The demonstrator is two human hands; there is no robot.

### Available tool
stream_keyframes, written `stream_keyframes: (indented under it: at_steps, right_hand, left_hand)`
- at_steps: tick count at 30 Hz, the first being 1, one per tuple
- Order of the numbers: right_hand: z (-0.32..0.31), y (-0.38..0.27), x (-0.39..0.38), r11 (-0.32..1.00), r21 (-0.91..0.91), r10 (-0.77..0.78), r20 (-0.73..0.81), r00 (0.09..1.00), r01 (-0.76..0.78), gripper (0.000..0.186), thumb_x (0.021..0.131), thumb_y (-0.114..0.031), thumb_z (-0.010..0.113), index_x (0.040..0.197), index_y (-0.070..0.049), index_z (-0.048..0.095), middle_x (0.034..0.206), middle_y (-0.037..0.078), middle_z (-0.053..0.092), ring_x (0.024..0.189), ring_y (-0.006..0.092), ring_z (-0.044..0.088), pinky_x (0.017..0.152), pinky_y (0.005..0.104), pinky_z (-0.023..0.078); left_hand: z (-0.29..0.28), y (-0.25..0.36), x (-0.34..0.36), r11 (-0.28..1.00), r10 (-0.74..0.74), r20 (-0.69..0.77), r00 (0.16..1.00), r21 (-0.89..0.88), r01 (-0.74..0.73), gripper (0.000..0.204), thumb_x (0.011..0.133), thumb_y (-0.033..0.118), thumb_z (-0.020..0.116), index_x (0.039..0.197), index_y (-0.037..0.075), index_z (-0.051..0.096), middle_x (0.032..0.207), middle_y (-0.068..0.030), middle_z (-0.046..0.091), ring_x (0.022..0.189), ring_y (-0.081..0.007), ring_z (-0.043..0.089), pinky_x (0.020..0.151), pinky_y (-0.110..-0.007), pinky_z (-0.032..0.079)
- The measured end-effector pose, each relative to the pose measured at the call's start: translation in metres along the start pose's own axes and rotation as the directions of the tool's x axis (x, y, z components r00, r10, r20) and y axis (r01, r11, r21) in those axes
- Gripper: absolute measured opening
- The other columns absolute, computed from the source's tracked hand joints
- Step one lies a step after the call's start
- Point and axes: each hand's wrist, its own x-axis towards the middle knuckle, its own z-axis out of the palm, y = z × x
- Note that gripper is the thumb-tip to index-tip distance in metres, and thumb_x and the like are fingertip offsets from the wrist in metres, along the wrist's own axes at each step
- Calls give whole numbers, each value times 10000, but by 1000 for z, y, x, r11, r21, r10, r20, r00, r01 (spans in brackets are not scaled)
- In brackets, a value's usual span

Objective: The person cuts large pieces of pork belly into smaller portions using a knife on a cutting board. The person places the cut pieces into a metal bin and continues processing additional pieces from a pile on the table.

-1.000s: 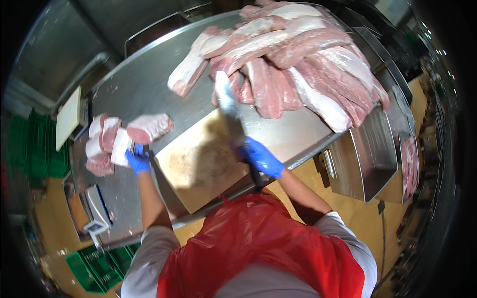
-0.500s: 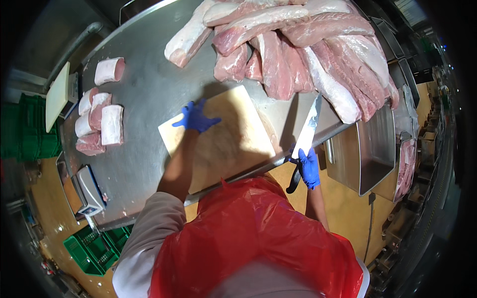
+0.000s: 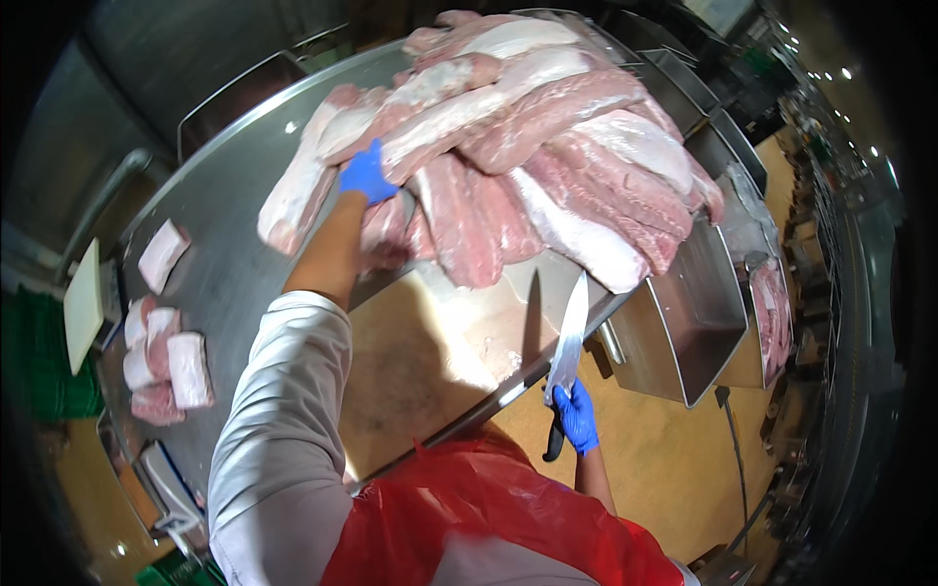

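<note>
Two deep containers stand beyond your table's right edge: a steel bin (image 3: 699, 303) with flat walls and a bar handle, and just behind it a tan-sided box (image 3: 752, 366) holding strips of pink meat (image 3: 772, 313). Green crates (image 3: 44, 352) stand past the left side, their contents too dark to tell.

Your table (image 3: 230, 254) is smooth, dull steel with a raised rim. On its far side lies a heap of long meat slabs (image 3: 547, 107), moist and rounded, some coated in white fat, others showing pink flesh. Your left hand (image 3: 369, 176), in a blue glove, touches the near-left end of a long slab; its fingers are partly hidden, so whether they close around the meat cannot be told.

Your right hand (image 3: 578, 415), gloved alike, is wrapped around the black handle of a knife (image 3: 567, 342), whose long blade tapers away from you over the table's near edge. To its left lies a pale, flat cutting board (image 3: 401, 352), partly hidden behind your white sleeve (image 3: 283, 381). Toward the left end, five blocky cut pieces (image 3: 190, 369) cluster together; a sixth sits apart, farther from you. Your apron (image 3: 469, 488) is glossy, creased red plastic.
</note>
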Motion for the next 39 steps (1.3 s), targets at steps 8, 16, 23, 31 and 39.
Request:
stream_keyframes:
  at_steps: [8,16,23,31,39]
  right_hand:
    - [-25,29,-17,991,133,16,-86,996,-4,411,1043,-250,569,1382,-32,491,1225,110,659,1026,213,673,815,348,569]
    - [-1,0,14,991,128,-59,84,995,48,439,1030,-279,603,1383,-39,503,1179,55,639,1046,193,658,839,332,550]
    - [27,-3,12,995,71,-88,216,972,74,374,1046,-264,571,1342,-37,550,1180,63,668,1068,164,655,845,336,561]
    - [72,-3,-21,985,-166,96,345,934,-40,227,1058,-250,550,1161,-50,578,956,73,685,781,163,685,615,319,568]
    - [162,-21,-53,296,-776,-90,559,824,558,222,1050,-228,491,1173,-44,465,804,288,657,756,515,629,632,595,475]
  left_hand:
    - [-25,-66,-5,832,62,210,976,-550,66,965,614,207,822,1481,96,413,1259,-186,632,1174,-308,608,997,-397,490]
    - [-117,27,-171,833,114,288,951,-549,67,884,657,192,779,1467,165,428,1144,-180,663,1055,-332,646,920,-407,519]
    - [-147,56,-392,990,-132,608,783,41,134,675,714,209,757,1368,173,596,1254,-273,615,1132,-449,605,922,-503,501]
    - [-88,12,-593,899,-216,-108,970,-410,154,712,702,127,808,1362,54,551,1376,-272,467,1272,-474,472,1104,-484,385]
    - [-40,-71,-667,223,-778,83,623,-890,397,425,924,87,726,1318,-3,594,1175,-85,652,1023,-144,603,913,-293,511]
